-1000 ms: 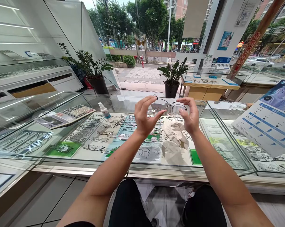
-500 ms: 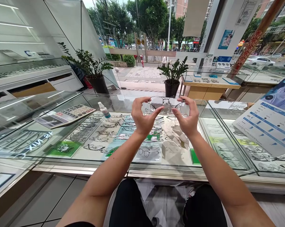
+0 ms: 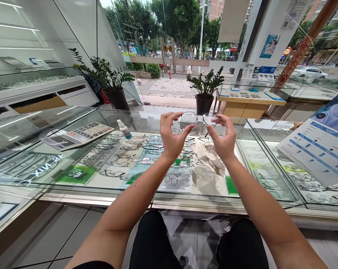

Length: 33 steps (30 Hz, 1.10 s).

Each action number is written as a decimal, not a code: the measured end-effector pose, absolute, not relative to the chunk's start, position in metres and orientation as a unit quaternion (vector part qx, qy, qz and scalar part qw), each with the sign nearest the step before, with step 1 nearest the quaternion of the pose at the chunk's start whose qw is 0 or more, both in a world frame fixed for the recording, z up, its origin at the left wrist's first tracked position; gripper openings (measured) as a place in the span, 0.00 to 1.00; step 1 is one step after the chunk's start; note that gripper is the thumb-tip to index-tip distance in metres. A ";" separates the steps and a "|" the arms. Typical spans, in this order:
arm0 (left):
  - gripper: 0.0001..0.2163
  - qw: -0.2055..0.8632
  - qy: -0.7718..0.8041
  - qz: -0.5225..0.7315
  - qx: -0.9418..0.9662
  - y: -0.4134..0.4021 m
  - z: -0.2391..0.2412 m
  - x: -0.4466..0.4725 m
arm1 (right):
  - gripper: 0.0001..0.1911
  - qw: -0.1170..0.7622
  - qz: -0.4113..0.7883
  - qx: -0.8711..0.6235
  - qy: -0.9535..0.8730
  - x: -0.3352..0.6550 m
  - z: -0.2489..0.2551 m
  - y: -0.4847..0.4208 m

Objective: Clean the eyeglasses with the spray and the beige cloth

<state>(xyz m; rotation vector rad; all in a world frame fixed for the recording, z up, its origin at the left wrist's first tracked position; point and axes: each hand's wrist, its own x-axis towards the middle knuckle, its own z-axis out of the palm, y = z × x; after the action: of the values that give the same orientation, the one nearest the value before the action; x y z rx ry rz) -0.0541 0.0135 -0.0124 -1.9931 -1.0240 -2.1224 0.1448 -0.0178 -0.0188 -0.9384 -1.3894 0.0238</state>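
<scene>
I hold a pair of thin dark-framed glasses (image 3: pixel 198 119) up in the air above the glass display counter (image 3: pixel 146 123). My left hand (image 3: pixel 173 136) pinches the left lens rim between thumb and fingers. My right hand (image 3: pixel 224 136) pinches the right side of the frame. The lenses face me and look level. A crumpled beige cloth (image 3: pixel 209 158) lies on the counter just below my hands.
Rows of glasses fill the case under the glass. A small spray bottle (image 3: pixel 124 129) and a calculator (image 3: pixel 89 131) stand at the left. A printed chart (image 3: pixel 316 147) leans at the right. Two potted plants (image 3: pixel 205 89) stand behind the counter.
The glasses were tilted with the temples toward me; now they are turned level with the lenses facing me. Both hands have shifted slightly closer together and stayed on the frame.
</scene>
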 end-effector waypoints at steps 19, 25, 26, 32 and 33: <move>0.25 0.095 -0.308 -0.709 -0.628 0.015 -0.015 -0.054 | 0.26 0.651 0.023 -0.432 -0.624 0.144 -0.024 -0.013; 0.24 0.107 -0.294 -0.715 -0.624 0.014 -0.013 -0.053 | 0.25 0.650 0.014 -0.429 -0.627 0.144 -0.024 -0.013; 0.24 0.105 -0.300 -0.713 -0.626 0.014 -0.013 -0.053 | 0.25 0.651 0.009 -0.429 -0.626 0.144 -0.024 -0.014; 0.26 0.061 -0.332 -0.689 -0.642 0.016 -0.015 -0.054 | 0.26 0.664 -0.038 -0.428 -0.613 0.144 -0.020 -0.017; 0.26 0.047 -0.336 -0.684 -0.646 0.016 -0.015 -0.055 | 0.25 0.665 -0.047 -0.427 -0.610 0.144 -0.020 -0.017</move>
<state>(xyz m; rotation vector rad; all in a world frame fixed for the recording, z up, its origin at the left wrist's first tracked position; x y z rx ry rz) -0.0545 0.0163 -0.0148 -1.9727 -1.0242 -2.0861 0.1441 -0.0173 -0.0195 -0.9650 -1.3778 -0.1056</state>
